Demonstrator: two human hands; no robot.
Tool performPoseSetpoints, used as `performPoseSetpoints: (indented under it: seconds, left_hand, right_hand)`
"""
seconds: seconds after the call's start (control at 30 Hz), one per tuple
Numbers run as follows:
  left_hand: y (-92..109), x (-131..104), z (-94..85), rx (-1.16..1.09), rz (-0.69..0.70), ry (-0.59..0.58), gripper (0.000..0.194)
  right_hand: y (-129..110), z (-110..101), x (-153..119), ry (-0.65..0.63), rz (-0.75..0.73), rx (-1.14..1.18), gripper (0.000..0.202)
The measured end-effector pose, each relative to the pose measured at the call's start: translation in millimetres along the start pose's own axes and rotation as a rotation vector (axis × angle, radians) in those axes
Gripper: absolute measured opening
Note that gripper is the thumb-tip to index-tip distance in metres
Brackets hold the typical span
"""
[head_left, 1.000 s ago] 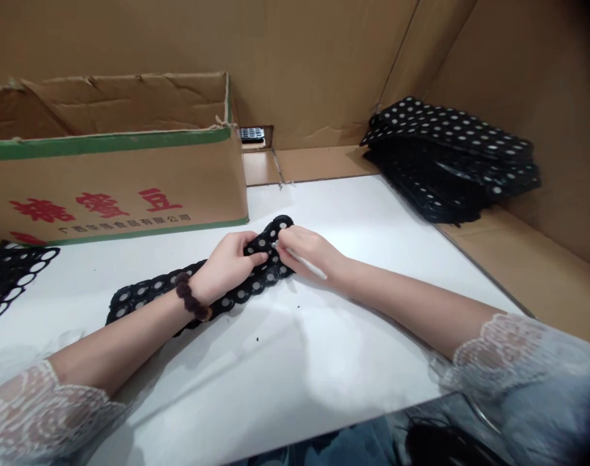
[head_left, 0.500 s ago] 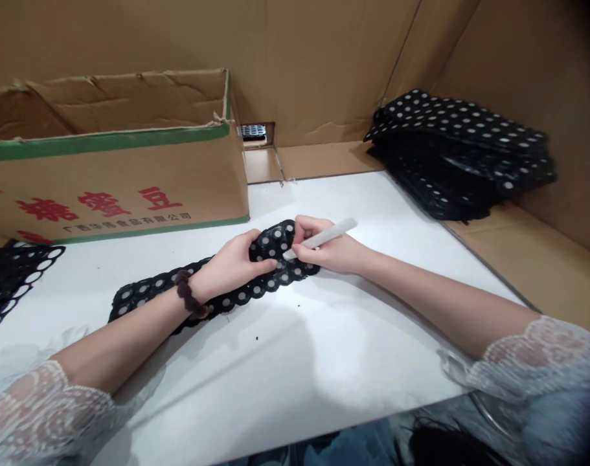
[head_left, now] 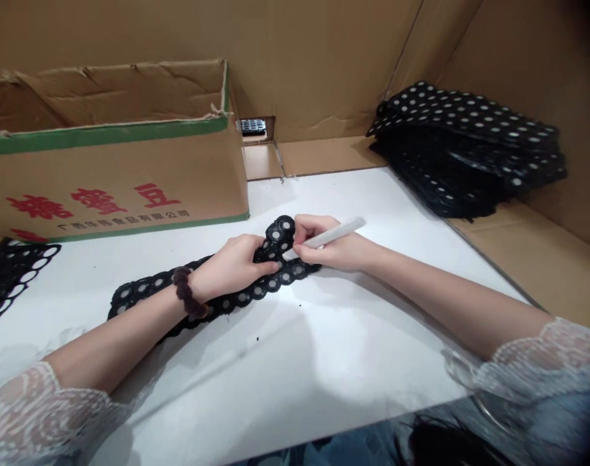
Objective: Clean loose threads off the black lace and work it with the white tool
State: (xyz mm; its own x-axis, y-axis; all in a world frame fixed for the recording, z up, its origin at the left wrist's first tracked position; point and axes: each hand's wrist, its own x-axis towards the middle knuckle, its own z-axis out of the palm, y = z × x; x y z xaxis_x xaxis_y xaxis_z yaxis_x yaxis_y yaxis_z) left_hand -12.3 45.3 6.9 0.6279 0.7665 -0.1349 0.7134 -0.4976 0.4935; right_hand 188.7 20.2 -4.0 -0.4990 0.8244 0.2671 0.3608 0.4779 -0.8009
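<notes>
A narrow black sheet [head_left: 243, 297] of joined round pieces with pale dots lies slanted on the white table. My left hand [head_left: 234, 264] grips it near its right end. The left thumb presses on top, and the other fingers are partly hidden behind a raised portion. In my right hand [head_left: 324, 241] is a white pen-like tool [head_left: 343, 230], pinched between thumb and fingers. Its lower tip touches or nearly touches the sheet beside the left thumb; the exact contact is too small to make out.
A cardboard box [head_left: 129, 171] with green edges and red characters stands at the back left. Black lattice sheets with round holes [head_left: 17, 272] lie at the left edge. Stacked black dotted sheets [head_left: 469, 149] rest at the back right. Cardboard walls [head_left: 318, 65] surround the white table [head_left: 275, 388].
The sheet's raised portion by the left fingers has shifted, showing more of its round pieces at the top. Both hands keep their grip with little movement. The camera view has shifted slightly.
</notes>
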Motion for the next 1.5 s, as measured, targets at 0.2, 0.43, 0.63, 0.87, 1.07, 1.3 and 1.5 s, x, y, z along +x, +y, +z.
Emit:
performPoseSetpoints:
  seconds: [0.2, 0.43, 0.63, 0.87, 1.07, 1.3, 1.5]
  left_hand:
    - [2.4, -2.8, 5.0, 0.034, -0.006, 0.071, 0.025]
    - [10.5, -9.9, 12.8, -0.012, -0.023, 0.121, 0.017]
    - [13.2, -14.9, 14.9, 0.048, -0.006, 0.126, 0.016]
    - [11.3, -14.0, 4.2, 0.144, -0.019, 0.158, 0.016]
    - [-1.0, -8.6, -7.5, -0.025, 0.004, 0.063, 0.028]
    - [3.2, -6.0, -14.9, -0.043, -0.039, -0.111, 0.035]
    - [6.1, -8.2, -15.8, -0.161, -0.085, -0.122, 0.023]
  right_hand:
    - [1.1, 1.3, -2.7, -0.007, -0.027, -0.072, 0.010]
    - [5.7, 19.3, -4.9, 0.027, -0.247, -0.304, 0.013]
    - [3.6, 27.7, -7.2, 0.085, -0.253, -0.419, 0.013]
    - [-0.2, 11.4, -3.0, 0.316, 0.037, -0.133, 0.013]
    - [4.9, 9.3, -2.2, 0.111, 0.095, 0.059, 0.016]
    - [2.3, 10.0, -3.3, 0.130, 0.185, 0.177, 0.020]
    - [-1.2, 10.6, -3.1, 0.132, 0.275, 0.316, 0.019]
